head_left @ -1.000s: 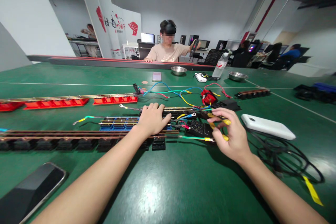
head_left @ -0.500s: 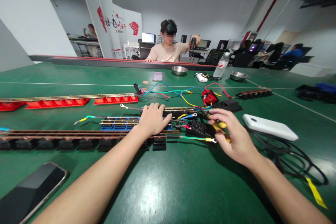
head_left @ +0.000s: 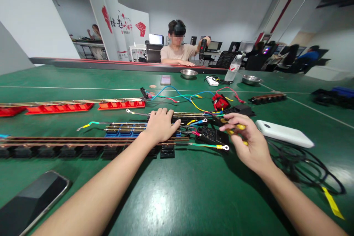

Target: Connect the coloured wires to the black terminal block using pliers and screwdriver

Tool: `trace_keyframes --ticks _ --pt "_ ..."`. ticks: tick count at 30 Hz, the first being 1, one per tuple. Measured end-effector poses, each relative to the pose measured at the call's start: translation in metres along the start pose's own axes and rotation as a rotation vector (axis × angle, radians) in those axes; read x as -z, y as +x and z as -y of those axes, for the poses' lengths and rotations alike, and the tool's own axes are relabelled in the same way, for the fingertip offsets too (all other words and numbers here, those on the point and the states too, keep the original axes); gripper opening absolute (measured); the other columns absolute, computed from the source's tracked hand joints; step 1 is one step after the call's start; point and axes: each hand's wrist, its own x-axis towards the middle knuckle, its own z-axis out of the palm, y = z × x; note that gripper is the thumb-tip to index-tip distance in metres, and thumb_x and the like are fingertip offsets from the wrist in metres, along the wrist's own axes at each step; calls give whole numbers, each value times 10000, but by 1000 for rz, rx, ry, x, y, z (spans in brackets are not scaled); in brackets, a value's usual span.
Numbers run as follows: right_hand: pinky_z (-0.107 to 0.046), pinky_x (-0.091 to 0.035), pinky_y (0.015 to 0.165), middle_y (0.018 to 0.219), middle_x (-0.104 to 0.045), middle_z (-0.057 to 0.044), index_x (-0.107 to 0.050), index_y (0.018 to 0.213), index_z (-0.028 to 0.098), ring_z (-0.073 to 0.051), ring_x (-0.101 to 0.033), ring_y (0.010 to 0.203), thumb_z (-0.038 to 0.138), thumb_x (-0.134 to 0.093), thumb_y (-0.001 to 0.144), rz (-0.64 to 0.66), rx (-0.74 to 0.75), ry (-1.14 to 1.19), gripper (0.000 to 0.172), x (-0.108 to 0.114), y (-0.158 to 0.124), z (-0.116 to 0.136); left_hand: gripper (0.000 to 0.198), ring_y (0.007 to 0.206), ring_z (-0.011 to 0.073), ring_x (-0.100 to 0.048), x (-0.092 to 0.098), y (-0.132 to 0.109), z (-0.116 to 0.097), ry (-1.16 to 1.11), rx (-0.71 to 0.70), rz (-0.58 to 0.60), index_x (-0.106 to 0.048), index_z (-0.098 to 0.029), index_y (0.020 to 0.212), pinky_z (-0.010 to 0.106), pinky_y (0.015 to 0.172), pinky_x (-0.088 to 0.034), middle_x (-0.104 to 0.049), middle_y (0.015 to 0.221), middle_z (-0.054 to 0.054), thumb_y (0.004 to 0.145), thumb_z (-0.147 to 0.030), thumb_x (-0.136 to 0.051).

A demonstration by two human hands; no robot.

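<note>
My left hand (head_left: 161, 126) lies flat, fingers spread, on the black and blue terminal strips with brass rails (head_left: 125, 129) in the middle of the green table (head_left: 177, 191). My right hand (head_left: 248, 141) is closed round yellow-handled pliers (head_left: 235, 129), held over a small black terminal block (head_left: 211, 135). A yellow-green wire with a ring lug (head_left: 218, 146) lies just in front of that block. Blue, red, yellow and green wires (head_left: 188, 99) fan out behind both hands.
Long black rail strip (head_left: 69, 147) runs left; red strips (head_left: 69, 107) lie behind it. A phone (head_left: 33, 202) sits at near left, a white power bank (head_left: 284, 134) and black cables (head_left: 304, 169) at right. A person (head_left: 178, 49) across the table holds a power screwdriver.
My right hand shifted slightly right and up with the pliers, away from the ring-lug wire. My left hand stayed put. The person opposite raised the screwdriver upright.
</note>
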Motion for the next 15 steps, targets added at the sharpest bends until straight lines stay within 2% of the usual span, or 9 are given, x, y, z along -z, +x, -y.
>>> trace_keyframes --ticks 2,4,8,11,15 --pt "-315 -579 777 1240 -525 -62 -473 1114 273 -127 -730 802 12 -486 861 -34 -84 139 363 -2 -1 -2 553 1183 371 -587 0 0 0 -2 0 0 -621 -137 1253 528 960 -474 -660 1237 174 1013 -539 -326" --pt "-282 -575 726 1202 -512 -38 -431 1072 279 -104 -730 737 22 -519 854 -60 -150 232 349 -4 -1 -1 553 1182 372 -588 0 0 0 -4 1 -1 -622 -137 1253 530 962 -474 -661 1235 173 1013 -540 -329" --pt "-244 -549 655 1133 -480 4 -405 1001 279 -48 -670 623 49 -618 816 -127 -185 330 364 -12 2 2 549 1182 372 -589 0 0 0 -6 0 -5 -622 -136 1254 533 965 -476 -661 1238 174 1013 -538 -336" --pt "-236 -534 616 1095 -475 23 -394 975 280 -25 -622 567 66 -660 780 -238 -205 384 393 -19 4 3 549 1184 372 -590 0 1 0 -10 1 -6 -626 -136 1248 534 967 -476 -661 1237 175 1014 -539 -336" --pt "-220 -506 541 1083 -492 30 -380 971 285 -33 -619 553 88 -685 710 -403 -334 418 447 -24 6 1 550 1190 374 -588 0 2 0 -18 2 -5 -625 -134 1250 533 970 -475 -659 1236 176 1012 -539 -339"
